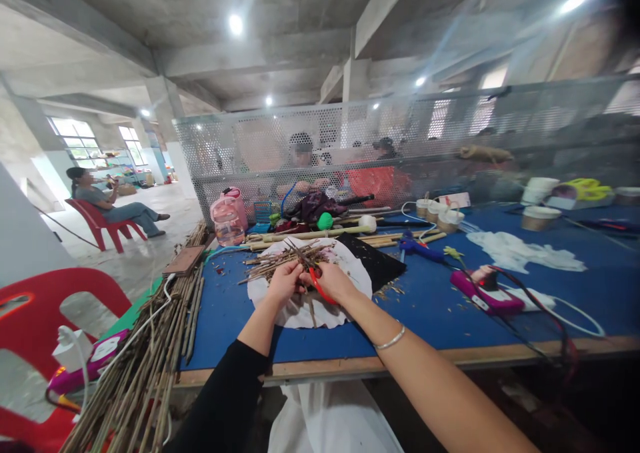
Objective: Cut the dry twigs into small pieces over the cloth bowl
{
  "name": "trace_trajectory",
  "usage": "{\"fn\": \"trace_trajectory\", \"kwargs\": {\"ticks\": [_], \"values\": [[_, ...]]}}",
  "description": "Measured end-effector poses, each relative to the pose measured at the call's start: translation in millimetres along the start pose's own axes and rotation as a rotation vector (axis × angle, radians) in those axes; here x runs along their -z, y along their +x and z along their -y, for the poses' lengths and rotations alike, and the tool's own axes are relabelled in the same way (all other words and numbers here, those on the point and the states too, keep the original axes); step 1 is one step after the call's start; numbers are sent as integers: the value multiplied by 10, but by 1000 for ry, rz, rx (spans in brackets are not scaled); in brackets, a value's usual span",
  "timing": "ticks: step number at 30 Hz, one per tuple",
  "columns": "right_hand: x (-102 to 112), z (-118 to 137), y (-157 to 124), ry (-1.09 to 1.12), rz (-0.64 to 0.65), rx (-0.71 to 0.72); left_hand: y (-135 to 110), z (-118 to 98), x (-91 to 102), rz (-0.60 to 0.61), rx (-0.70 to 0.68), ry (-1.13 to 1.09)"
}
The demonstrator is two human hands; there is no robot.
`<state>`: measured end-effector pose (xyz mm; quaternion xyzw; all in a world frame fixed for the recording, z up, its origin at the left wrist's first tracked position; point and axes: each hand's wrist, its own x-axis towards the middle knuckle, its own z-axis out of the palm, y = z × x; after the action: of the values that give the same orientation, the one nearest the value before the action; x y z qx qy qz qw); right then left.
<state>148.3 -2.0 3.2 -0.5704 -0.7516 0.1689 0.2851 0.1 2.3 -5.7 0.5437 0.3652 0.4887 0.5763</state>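
Note:
My left hand (283,281) is closed around a thin brown twig (305,258) over a round white cloth (310,306) on the blue table (435,306). My right hand (334,281) grips red-handled scissors (318,285), their blades at the twig. A loose heap of short twigs (280,260) lies on the cloth just beyond both hands. A silver bangle (391,340) sits on my right forearm.
A long bundle of sticks (150,360) leans off the table's left edge by a red plastic chair (40,320). Glue guns (487,296), white cloth (520,256), small baskets (445,216) and a pink bottle (229,218) stand further back. A mesh screen (350,146) divides other workers; one person (107,203) sits at left.

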Motion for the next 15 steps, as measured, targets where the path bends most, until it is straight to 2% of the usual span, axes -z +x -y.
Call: {"fn": "trace_trajectory", "kwargs": {"ticks": [5, 10, 15], "values": [[19, 19, 13, 3, 27, 24, -4, -1, -10, -52, 47, 35], [59, 49, -11, -182, -23, -26, 16, 12, -10, -152, 80, 67], [173, 171, -19, -404, 63, 15, 35, 31, -9, -176, 125, 47]]}}
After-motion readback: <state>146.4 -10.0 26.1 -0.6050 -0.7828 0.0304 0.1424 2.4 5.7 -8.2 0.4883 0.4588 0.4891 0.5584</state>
